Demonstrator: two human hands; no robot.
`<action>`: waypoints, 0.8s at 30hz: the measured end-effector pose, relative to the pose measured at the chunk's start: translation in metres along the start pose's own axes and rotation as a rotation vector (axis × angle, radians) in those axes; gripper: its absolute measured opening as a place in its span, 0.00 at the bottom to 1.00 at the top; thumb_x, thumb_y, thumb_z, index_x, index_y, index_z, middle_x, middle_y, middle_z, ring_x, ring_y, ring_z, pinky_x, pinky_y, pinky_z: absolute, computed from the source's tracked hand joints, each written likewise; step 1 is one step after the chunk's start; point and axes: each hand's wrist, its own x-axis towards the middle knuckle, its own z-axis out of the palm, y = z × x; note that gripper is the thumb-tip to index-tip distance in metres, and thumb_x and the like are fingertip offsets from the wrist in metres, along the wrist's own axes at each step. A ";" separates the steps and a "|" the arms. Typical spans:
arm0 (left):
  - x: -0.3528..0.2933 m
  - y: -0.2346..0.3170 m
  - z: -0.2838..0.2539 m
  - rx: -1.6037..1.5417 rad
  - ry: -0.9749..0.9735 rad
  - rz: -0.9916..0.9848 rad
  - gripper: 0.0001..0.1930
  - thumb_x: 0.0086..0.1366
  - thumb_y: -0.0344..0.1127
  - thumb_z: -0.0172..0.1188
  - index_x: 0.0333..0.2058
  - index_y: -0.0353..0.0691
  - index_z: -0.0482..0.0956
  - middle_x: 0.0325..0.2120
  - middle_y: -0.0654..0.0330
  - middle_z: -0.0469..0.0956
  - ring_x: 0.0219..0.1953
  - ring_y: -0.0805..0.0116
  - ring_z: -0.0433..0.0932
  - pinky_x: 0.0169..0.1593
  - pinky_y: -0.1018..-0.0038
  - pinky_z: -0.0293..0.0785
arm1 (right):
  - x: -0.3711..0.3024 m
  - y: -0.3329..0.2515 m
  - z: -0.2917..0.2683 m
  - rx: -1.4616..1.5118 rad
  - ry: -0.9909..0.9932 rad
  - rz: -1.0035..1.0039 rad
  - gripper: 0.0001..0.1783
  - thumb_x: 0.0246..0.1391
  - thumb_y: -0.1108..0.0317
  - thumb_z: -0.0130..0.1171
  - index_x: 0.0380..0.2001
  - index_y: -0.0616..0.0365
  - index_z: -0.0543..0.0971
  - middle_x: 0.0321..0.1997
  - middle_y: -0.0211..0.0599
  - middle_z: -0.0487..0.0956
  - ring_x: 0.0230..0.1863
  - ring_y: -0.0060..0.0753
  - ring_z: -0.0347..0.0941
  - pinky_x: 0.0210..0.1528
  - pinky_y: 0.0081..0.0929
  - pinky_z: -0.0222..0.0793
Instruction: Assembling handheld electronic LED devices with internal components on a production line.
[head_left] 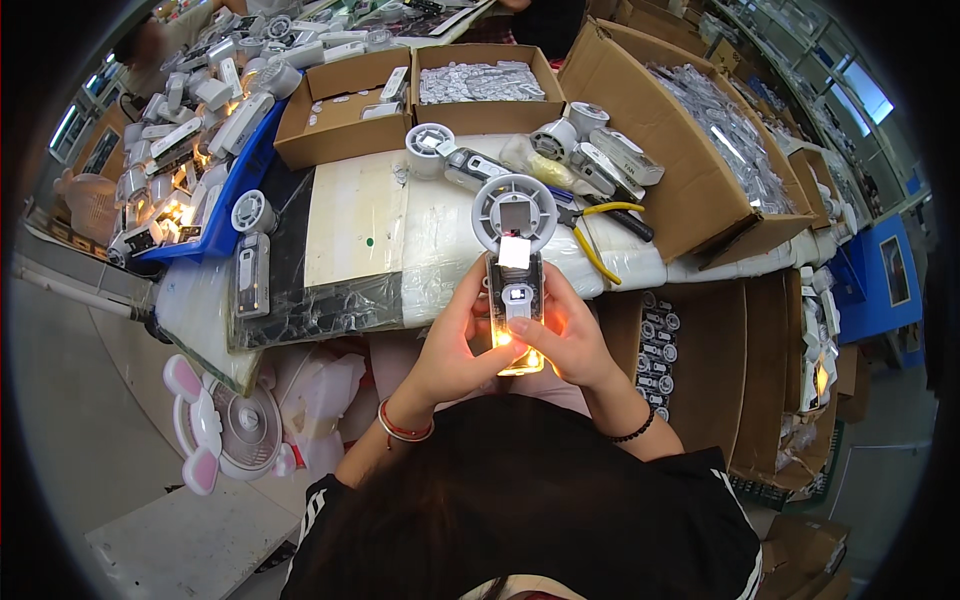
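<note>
Both hands hold a handheld device (517,292) upright over the near edge of the table. It has a round white ring-shaped head, a see-through body with dark parts inside and a white square below the head. Its lower end glows orange. My left hand (455,340) is closed around the body's left side, thumb on the lower front. My right hand (577,342) wraps the right side, its thumb pressing on the front near the middle. Just beyond lie pliers with yellow handles (613,207) and several similar devices (472,168).
A blue bin (222,235) heaped with devices, some lit, stands at left. Cardboard boxes with parts (345,145) line the back; a large box (640,125) is at right. Another device (253,270) lies on the left table edge. A pink-eared fan (240,432) stands below.
</note>
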 end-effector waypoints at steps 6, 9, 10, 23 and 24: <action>-0.001 0.005 0.003 -0.002 -0.008 -0.052 0.44 0.55 0.24 0.60 0.66 0.33 0.43 0.53 0.55 0.65 0.55 0.68 0.67 0.57 0.72 0.65 | 0.000 0.004 -0.002 0.060 0.028 0.019 0.32 0.57 0.78 0.53 0.62 0.65 0.54 0.53 0.39 0.69 0.54 0.27 0.67 0.56 0.27 0.64; 0.000 -0.002 0.003 0.043 0.020 0.020 0.43 0.56 0.25 0.58 0.66 0.34 0.43 0.53 0.55 0.66 0.55 0.68 0.67 0.56 0.72 0.65 | 0.000 0.006 -0.001 0.093 0.037 0.018 0.31 0.57 0.77 0.52 0.62 0.65 0.54 0.53 0.39 0.70 0.54 0.27 0.67 0.56 0.27 0.64; 0.000 -0.003 0.004 0.043 0.020 0.019 0.43 0.56 0.25 0.58 0.66 0.34 0.43 0.53 0.55 0.66 0.55 0.68 0.67 0.56 0.72 0.65 | 0.000 0.006 -0.001 0.104 0.035 -0.001 0.31 0.58 0.77 0.52 0.62 0.65 0.54 0.53 0.39 0.70 0.54 0.27 0.67 0.56 0.27 0.63; 0.000 -0.007 0.005 0.074 0.059 0.018 0.45 0.56 0.30 0.62 0.66 0.35 0.43 0.49 0.54 0.69 0.50 0.69 0.71 0.51 0.73 0.68 | -0.001 0.005 0.001 0.008 0.097 -0.002 0.28 0.58 0.73 0.53 0.60 0.65 0.59 0.51 0.39 0.71 0.52 0.28 0.69 0.56 0.29 0.65; 0.000 -0.008 0.005 0.067 0.068 0.005 0.45 0.56 0.30 0.62 0.66 0.35 0.43 0.49 0.54 0.69 0.50 0.69 0.70 0.52 0.73 0.68 | -0.001 0.004 0.002 -0.015 0.094 -0.011 0.28 0.58 0.73 0.53 0.60 0.65 0.59 0.51 0.39 0.71 0.52 0.28 0.69 0.55 0.28 0.65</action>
